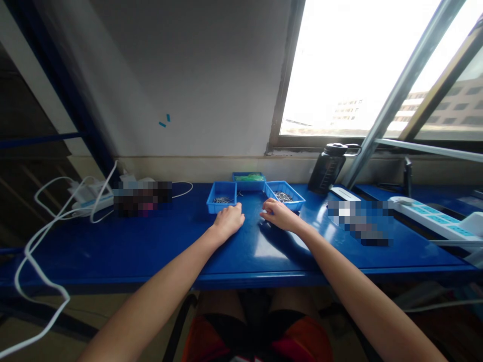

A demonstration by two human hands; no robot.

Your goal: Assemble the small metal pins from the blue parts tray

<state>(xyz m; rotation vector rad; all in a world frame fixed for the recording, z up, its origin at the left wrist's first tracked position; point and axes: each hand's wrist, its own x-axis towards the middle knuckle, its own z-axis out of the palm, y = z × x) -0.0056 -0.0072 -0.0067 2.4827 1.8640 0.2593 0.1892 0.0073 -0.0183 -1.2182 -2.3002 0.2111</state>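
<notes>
My left hand [229,221] rests on the blue table just in front of the left blue bin [212,207], its fingers curled together. Thin silver metal pins or screws [222,200] lie in that bin. Beside the front left corner of the right blue bin [296,205] is my right hand [279,214], slightly above the tabletop with bent, closed fingers. Small dark and silver metal pieces [282,196] fill part of this bin. Whatever either hand may hold is too small or hidden to make out. Behind them, a third blue bin [248,184] contains bright green pieces [249,177].
A black bottle [326,168] stands at the back right of the blue table [151,251]. White power strips [433,218] lie on the right and at the left, where white cables [28,256] hang over the edge. Blurred items lie on both sides. A wall and window rise behind.
</notes>
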